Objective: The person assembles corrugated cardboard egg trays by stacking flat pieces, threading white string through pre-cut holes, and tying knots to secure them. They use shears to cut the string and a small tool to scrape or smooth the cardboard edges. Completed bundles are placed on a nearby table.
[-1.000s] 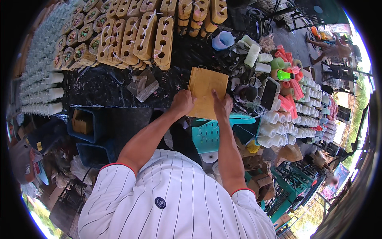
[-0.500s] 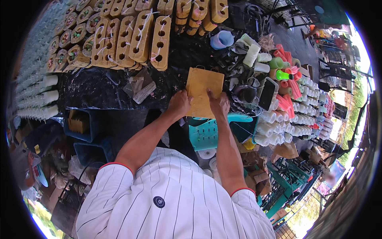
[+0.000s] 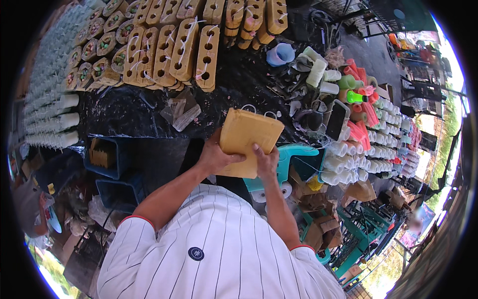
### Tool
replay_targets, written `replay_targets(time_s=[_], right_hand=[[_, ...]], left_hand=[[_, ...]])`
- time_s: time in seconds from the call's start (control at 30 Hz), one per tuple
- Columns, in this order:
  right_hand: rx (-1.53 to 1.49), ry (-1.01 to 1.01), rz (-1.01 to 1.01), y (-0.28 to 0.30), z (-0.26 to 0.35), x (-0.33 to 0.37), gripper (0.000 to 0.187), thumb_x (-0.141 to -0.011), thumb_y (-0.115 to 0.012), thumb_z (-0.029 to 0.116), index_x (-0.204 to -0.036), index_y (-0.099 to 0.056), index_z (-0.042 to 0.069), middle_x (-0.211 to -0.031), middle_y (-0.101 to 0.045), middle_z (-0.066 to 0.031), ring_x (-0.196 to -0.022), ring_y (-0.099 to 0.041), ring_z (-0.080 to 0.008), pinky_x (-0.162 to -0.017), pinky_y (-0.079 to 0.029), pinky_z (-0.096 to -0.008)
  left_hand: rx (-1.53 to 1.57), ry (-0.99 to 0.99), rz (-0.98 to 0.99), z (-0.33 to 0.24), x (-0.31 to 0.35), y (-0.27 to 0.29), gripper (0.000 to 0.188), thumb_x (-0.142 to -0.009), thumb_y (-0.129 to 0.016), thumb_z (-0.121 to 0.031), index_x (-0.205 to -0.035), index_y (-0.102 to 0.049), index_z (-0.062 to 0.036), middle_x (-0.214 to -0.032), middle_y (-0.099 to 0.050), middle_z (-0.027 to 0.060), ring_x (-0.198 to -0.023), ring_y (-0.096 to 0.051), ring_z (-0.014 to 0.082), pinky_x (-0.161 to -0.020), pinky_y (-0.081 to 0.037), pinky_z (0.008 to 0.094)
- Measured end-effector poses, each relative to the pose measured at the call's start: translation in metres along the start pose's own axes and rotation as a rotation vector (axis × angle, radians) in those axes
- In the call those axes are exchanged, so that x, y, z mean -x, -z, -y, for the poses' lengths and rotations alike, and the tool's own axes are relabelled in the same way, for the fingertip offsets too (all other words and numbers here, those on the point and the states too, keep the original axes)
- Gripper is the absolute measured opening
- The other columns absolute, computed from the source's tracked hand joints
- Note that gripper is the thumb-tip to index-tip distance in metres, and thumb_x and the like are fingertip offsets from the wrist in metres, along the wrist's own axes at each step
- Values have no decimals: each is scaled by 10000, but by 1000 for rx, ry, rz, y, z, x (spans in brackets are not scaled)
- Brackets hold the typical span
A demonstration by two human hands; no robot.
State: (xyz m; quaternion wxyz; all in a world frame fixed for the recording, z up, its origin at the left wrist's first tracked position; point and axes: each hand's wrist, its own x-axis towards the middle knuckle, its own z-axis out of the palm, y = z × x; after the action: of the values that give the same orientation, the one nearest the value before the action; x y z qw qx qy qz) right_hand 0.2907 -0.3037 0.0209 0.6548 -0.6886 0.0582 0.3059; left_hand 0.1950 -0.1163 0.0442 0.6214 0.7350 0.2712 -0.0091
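Observation:
A flat yellow-brown block (image 3: 253, 130) with white string loops at its far edge is held before my chest, tilted. My left hand (image 3: 217, 156) grips its left side, thumb across the near part of the face. On the near right, my right hand (image 3: 267, 160) grips the block with its thumb pressed on top. The fingers of both hands are partly hidden behind it. Similar yellow-brown blocks (image 3: 183, 50) with round holes and white strings stand in rows at the far left of the black-covered table (image 3: 134, 112).
At the right are a blue-white cup (image 3: 281, 54), a phone (image 3: 338, 119), a green bottle (image 3: 354, 96) and many white rolls (image 3: 338, 163). Blue crates (image 3: 119, 192) stand below the table's left side. A turquoise plastic chair (image 3: 285, 162) is beside my right arm.
Both hands have drawn the block off the table edge toward my chest and tilted it. My left hand has shifted to its lower left side.

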Motion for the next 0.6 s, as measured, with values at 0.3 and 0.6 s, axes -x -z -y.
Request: replay_targets(time_s=[0.3,0.6], right_hand=[[-88,167,106,-36,-52,-2,208,-998,-640,142,-1103,-690,-30,-953,-720,-72,-828,-652,-134,-695,-551,-346],[-151,-29,46,-60,-48,15,331,-1047,-605,273,-1132,-679,-38,-996,-722,-120,-867,-661,-186,-706,-549,-378]], left_hand=[[57,85,14,-15,24,40,717,-673,-945,-162,-1280,-619,37,-1157,-751,167,-1057,-741,245,-935,-590,362],[84,299,140,-26,49,78,577,-696,-919,-148,-1201,-706,31,-1116,-778,150,-998,-759,228,-911,-594,350]])
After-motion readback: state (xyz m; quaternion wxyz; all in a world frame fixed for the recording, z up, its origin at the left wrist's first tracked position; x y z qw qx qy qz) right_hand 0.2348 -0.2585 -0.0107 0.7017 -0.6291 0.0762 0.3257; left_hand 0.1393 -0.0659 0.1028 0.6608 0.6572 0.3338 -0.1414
